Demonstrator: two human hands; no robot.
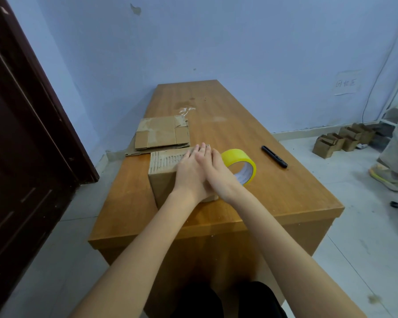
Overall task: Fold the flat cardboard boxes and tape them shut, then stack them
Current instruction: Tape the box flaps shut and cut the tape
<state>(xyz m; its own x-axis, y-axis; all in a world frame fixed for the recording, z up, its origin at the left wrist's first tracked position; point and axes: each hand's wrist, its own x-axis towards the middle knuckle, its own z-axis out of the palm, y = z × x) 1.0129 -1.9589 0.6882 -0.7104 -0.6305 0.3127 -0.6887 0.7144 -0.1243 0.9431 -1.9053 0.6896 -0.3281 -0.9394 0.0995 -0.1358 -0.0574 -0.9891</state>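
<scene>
Hands (201,167) flat on box (164,167)

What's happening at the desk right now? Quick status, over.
Left hand and right hand flat on the folded box. Tape roll beside it. Nothing blocking.

Both hands lie flat on top of the folded cardboard box (168,171), left hand (189,168) and right hand (216,171) overlapping, fingers straight. Just right of the box stands a yellow tape roll (241,165); beyond it, a black pen (274,156). Behind the box, flat cardboard boxes (161,134) lie stacked on the counter (274,198).
</scene>
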